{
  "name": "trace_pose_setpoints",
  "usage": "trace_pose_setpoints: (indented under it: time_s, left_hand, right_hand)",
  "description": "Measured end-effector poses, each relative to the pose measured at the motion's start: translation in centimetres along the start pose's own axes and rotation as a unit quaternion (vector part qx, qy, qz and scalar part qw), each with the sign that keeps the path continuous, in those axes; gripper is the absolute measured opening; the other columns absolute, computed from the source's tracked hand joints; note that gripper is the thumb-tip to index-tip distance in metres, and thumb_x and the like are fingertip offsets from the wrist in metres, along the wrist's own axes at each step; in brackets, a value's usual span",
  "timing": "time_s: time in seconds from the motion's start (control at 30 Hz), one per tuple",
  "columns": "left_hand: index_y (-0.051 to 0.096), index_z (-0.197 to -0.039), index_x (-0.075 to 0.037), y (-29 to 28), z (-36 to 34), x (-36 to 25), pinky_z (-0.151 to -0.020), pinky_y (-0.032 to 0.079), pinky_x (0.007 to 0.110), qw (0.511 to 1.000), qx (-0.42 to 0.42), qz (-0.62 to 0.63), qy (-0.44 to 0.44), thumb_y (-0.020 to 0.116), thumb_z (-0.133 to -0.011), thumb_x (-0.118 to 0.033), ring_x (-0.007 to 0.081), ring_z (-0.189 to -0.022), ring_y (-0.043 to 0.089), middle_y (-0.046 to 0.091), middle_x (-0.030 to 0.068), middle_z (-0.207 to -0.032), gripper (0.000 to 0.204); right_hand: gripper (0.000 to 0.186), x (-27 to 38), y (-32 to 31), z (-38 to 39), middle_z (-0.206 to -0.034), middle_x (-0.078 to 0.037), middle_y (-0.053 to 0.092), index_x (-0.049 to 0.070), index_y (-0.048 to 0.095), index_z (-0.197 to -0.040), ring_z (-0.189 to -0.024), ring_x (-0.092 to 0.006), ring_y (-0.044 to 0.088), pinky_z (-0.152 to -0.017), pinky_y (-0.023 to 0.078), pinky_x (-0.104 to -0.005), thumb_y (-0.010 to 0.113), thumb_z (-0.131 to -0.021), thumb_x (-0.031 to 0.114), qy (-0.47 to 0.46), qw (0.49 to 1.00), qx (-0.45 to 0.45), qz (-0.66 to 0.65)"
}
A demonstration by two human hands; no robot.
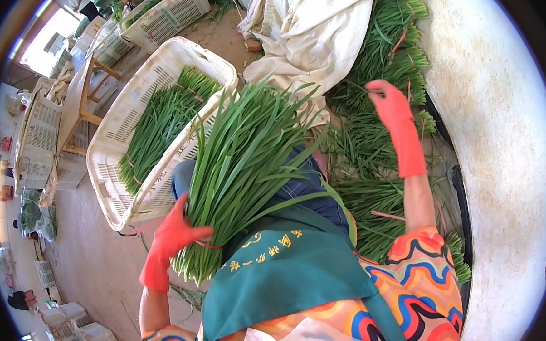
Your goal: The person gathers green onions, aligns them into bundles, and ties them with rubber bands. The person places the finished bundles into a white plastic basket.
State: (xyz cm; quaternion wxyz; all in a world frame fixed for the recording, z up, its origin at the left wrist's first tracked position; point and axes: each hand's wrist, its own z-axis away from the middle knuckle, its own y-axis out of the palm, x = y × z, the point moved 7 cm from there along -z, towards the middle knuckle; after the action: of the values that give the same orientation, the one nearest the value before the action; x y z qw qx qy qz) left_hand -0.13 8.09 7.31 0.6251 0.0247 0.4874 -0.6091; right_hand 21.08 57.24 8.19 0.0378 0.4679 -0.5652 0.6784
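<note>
Across my lap lies a large bunch of garlic chives (247,153), its cut stem ends toward my left and near side, its leaves fanning away from me. My left hand (176,236), in a red rubber glove, is closed round the stem end, next to a reddish band. Out to the right, my right hand (388,94), gloved the same, is raised above more chives, its fingers pinched together. A thin dark strand shows at those fingertips, too small to name for sure.
To the left a white plastic crate (116,205) holds banded chive bundles (164,124). Stacked bundles (397,56) run along the pale wall (495,125) at right, partly under a cream cloth (321,30). A wooden stool (75,107) and more crates (167,20) stand farther off.
</note>
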Motion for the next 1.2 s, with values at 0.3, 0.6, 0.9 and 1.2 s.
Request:
trace_pose_setpoints:
  time_s: [0.3, 0.6, 0.9, 1.2]
  left_hand:
    - [0.027, -0.14, 0.001, 0.2, -12.2, -9.9, -0.093, 0.044, 0.034, 0.998, -0.056, 0.002, 0.036, 0.079, -0.066, -0.032, 0.0247, -0.105, 0.058, 0.057, 0.0187, -0.119, 0.096]
    - [0.048, -0.126, 0.005, 0.7, -12.8, -9.2, -0.081, 0.05, 0.031, 0.99, 0.007, 0.137, -0.017, 0.078, -0.066, -0.028, 0.021, -0.091, 0.063, 0.062, 0.0172, -0.109, 0.075]
    - [0.043, -0.13, 0.007, 0.4, -14.4, -6.8, -0.087, 0.047, 0.033, 0.989, -0.047, 0.139, 0.004, 0.083, -0.06, -0.031, 0.0243, -0.097, 0.062, 0.06, 0.019, -0.113, 0.089]
    - [0.047, -0.127, 0.005, 0.4, -14.4, -6.9, -0.081, 0.05, 0.032, 0.984, -0.046, 0.171, 0.011, 0.082, -0.061, -0.027, 0.0224, -0.089, 0.064, 0.063, 0.0169, -0.107, 0.081]
  right_hand:
    - [0.029, 12.2, 14.4, 8.3, -0.095, -0.009, 0.067, 0.014, 0.062, -0.11, -0.089, -0.0234, 0.064, -0.078, 0.049, -0.0332, 0.06, -0.081, 0.009, -0.147, 0.942, 0.256, -0.157]
    - [0.02, 10.6, 17.0, 8.4, -0.077, -0.004, 0.065, 0.013, 0.064, -0.104, -0.069, -0.016, 0.061, -0.066, 0.049, -0.0296, 0.059, -0.085, 0.011, -0.063, 0.939, 0.204, -0.27]
    - [0.033, 12.0, 15.5, 7.5, -0.08, -0.003, 0.063, 0.01, 0.059, -0.119, -0.068, -0.0096, 0.057, -0.066, 0.048, -0.0237, 0.057, -0.086, 0.007, 0.013, 0.908, 0.179, -0.379]
    - [0.029, 13.1, 17.3, 5.3, -0.073, -0.004, 0.067, 0.018, 0.063, -0.11, -0.066, -0.0171, 0.062, -0.064, 0.048, -0.0328, 0.058, -0.082, 0.025, 0.014, 0.958, 0.271, -0.097]
